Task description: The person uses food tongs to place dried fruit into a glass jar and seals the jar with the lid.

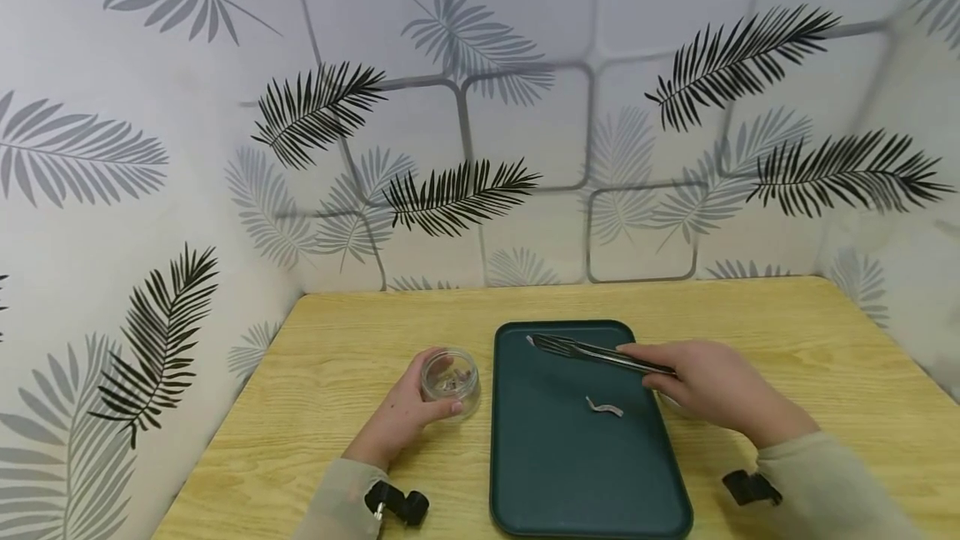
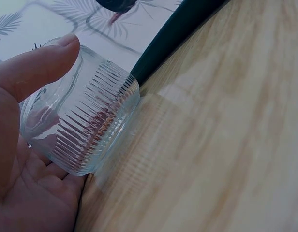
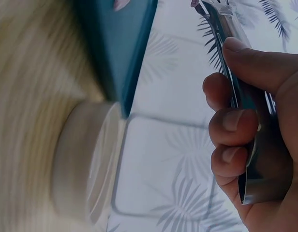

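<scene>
My left hand (image 1: 408, 411) holds a small clear glass jar (image 1: 463, 390), the thumb and fingers round its sides. Ribs run round the lower wall of the jar (image 2: 91, 121), and some small reddish-brown bits show inside. In my right hand (image 1: 708, 382) is a pair of metal tongs (image 1: 600, 355), gripped by the handle end and held over the upper part of a dark green tray (image 1: 577, 473). A small pale piece shows at the tongs' tips; whether they pinch it I cannot tell. One thin, wavy, pale strip (image 1: 604, 409) lies on the tray.
A whitish round container or ring (image 3: 74, 159) stands on the table by the tray's right side, mostly hidden under my right hand in the head view. The wooden table (image 1: 337, 340) meets a leaf-patterned wall (image 1: 525, 232) at the back.
</scene>
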A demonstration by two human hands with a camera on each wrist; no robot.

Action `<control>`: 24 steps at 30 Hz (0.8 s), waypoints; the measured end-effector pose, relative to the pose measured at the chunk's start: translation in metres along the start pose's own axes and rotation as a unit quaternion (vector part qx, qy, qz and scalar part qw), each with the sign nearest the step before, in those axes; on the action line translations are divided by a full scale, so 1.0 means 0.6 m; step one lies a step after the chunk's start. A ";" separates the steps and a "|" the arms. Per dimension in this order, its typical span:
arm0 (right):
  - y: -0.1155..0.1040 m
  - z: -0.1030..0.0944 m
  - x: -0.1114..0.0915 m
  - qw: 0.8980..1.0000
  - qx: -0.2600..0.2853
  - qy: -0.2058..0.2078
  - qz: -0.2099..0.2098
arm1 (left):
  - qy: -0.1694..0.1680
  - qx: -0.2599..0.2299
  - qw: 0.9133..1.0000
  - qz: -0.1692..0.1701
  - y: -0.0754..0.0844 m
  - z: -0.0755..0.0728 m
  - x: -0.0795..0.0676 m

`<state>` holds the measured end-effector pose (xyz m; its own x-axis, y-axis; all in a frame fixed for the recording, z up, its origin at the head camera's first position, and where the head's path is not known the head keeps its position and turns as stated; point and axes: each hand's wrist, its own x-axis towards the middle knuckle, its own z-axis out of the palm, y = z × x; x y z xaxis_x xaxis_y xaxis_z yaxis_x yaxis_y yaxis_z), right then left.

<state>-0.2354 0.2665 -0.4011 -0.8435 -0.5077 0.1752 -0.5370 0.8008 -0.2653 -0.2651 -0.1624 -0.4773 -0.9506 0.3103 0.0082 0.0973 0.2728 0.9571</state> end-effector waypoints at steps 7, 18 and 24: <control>-0.034 0.000 0.025 0.999 0.015 0.004 -0.035 | 0.003 0.002 1.000 0.004 0.002 -0.001 0.000; -0.080 0.006 0.051 0.997 0.016 0.021 -0.077 | 0.005 0.006 1.000 0.002 -0.003 0.003 0.003; -0.096 0.007 0.066 0.996 0.027 0.009 -0.090 | 0.008 0.005 1.000 -0.001 0.001 0.001 0.002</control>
<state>-0.2376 0.1987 -0.3831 -0.7339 -0.6351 0.2409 -0.6791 0.6794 -0.2779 -0.2662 -0.1612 -0.4768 -0.9555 0.2948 0.0120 0.0990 0.2818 0.9543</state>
